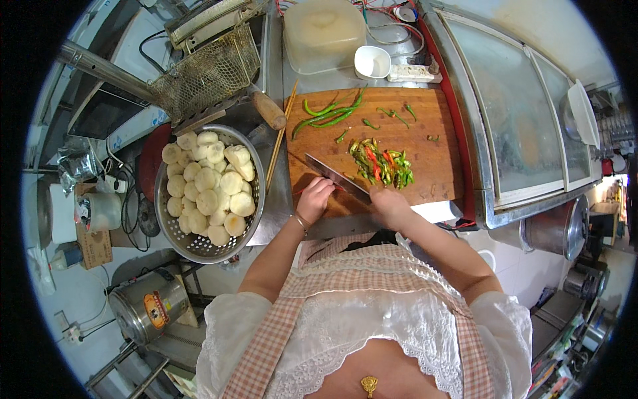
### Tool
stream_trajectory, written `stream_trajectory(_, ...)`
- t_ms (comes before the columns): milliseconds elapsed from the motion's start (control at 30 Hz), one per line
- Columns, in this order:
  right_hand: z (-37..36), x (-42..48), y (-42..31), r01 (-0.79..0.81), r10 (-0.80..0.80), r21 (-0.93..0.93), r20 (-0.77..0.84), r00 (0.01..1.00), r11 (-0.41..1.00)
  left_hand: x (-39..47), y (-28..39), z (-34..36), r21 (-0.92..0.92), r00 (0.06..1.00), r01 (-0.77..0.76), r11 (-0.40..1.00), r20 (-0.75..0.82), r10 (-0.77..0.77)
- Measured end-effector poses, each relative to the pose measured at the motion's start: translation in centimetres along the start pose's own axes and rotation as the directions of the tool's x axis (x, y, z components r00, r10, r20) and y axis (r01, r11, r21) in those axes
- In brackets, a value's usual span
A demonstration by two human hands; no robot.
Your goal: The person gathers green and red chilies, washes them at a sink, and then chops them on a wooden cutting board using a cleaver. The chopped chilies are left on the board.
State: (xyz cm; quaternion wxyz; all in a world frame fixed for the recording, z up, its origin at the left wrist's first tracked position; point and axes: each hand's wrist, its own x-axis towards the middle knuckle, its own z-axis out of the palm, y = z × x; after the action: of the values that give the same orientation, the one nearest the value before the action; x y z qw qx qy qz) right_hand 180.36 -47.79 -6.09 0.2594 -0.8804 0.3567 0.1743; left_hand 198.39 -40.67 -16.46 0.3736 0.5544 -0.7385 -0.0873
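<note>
A wooden cutting board [423, 119] lies before me. My right hand [391, 205] grips a knife, its broad blade [339, 177] slanting up and left across the board's near part. At the blade's left side, my left hand [315, 198] presses a red chili pepper [339, 188], mostly hidden by fingers and blade. Beyond the knife lies a heap of sliced green and red peppers [381, 163]. Whole long green chilies [331, 115] rest at the board's far left. Cut stem ends [394, 114] are scattered at the far middle and right.
On the left stands a steel colander [209, 255] full of round pale buns [207, 189]. Wooden chopsticks [277, 144] lie beside the board, near a wire fryer basket [209, 70]. Behind are a plastic tub [324, 35] and a white cup [372, 62]. A glass-topped cabinet [481, 164] borders the right.
</note>
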Motion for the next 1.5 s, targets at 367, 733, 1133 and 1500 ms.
stream_trajectory(367,-1.6,-0.3,-0.5,0.002,-0.002,0.045,0.000,1.000,0.999,-0.5,0.3,-0.3,0.144,0.998,0.007,0.990,-0.061,0.002)
stream_trajectory(733,-0.2,1.0,-0.3,-0.008,0.010,0.081,-0.023,1.000,0.997,-0.4,0.6,-1.0,0.087,0.998,0.025,0.996,-0.068,-0.019)
stream_trajectory(1133,0.9,1.8,-0.3,-0.016,0.027,0.140,-0.076,0.997,0.990,-0.9,1.2,-1.8,0.271,0.992,0.119,0.955,-0.064,-0.106)
stream_trajectory(1500,-1.0,0.0,-0.1,-0.006,0.009,0.036,-0.075,0.997,0.999,0.0,0.6,-0.4,0.068,1.000,-0.022,0.997,-0.014,0.023)
